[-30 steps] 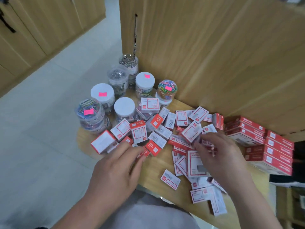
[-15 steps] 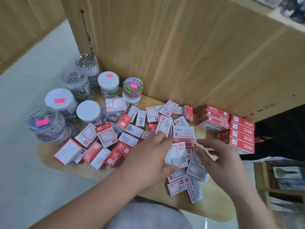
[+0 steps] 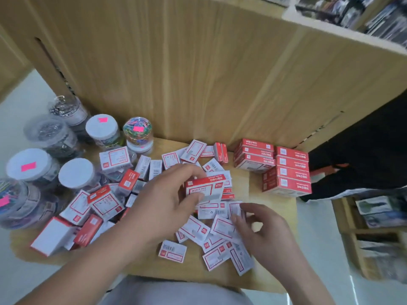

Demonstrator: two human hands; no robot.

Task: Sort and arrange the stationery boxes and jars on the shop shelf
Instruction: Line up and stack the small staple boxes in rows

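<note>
Red along its top and white on its face, one small box [image 3: 206, 187] sits in the left hand [image 3: 163, 208], thumb on the near face and fingers curled over the far edge; it is tipped up on its long side over the middle of the shelf [image 3: 255, 186], seemingly raised off the boxes under it. Just beside it, toward the front edge, the right hand [image 3: 266, 232] reaches into the loose heap [image 3: 193, 230]; its fingers are bent, with forefinger and thumb at the edges of a white carton [image 3: 235, 209], but whether that carton is pinched or only touched I cannot tell.

Around both hands the heap spreads from the middle of the shelf to the front edge, the boxes lying at all angles, some face up, some showing a barcode, several overlapping. At the back right corner the stacked red boxes [image 3: 288, 172] stand squared in two neat piles, touching each other and set against the wooden back panel [image 3: 198, 73]. Along the left edge and into the back left corner the jars [image 3: 77, 172] cluster close together, some with white lids and pink tags, one full of coloured clips [image 3: 137, 130].

By my reading the step in hand is picking like boxes out of the heap to group them; the jars and most of the heap look unsorted, so the job seems early. Next, the held box likely needs turning flat and aligning with its kind; a firm grip matters, since neighbours could slide off the front edge.
</note>
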